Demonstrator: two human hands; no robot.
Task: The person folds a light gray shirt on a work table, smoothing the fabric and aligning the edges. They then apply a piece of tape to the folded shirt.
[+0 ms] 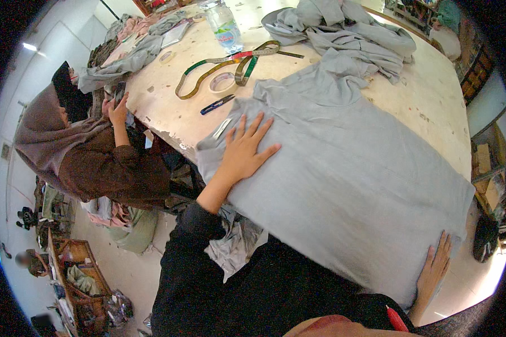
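Note:
A light grey knit garment [345, 164], probably a shirt, lies spread over the table's near side. Its neck and sleeve part is bunched toward the far side. My left hand [248, 149] presses flat on its left part, fingers spread, beside a small white label [222, 129] on the cloth. Palm down, my right hand [434, 265] rests at the garment's lower right edge, with nothing visible in it. Beyond the left hand lie blue thread snips [217, 104], a roll of masking tape [223, 83] and a looped tape measure [202, 84].
A clear bottle [223, 29] stands past the tape measure on the worn table [438, 118]. Grey fabric [341, 29] is heaped at the far side. On the left, another person [97, 156] sits at the table's edge. A red pen [396, 319] shows near my right forearm.

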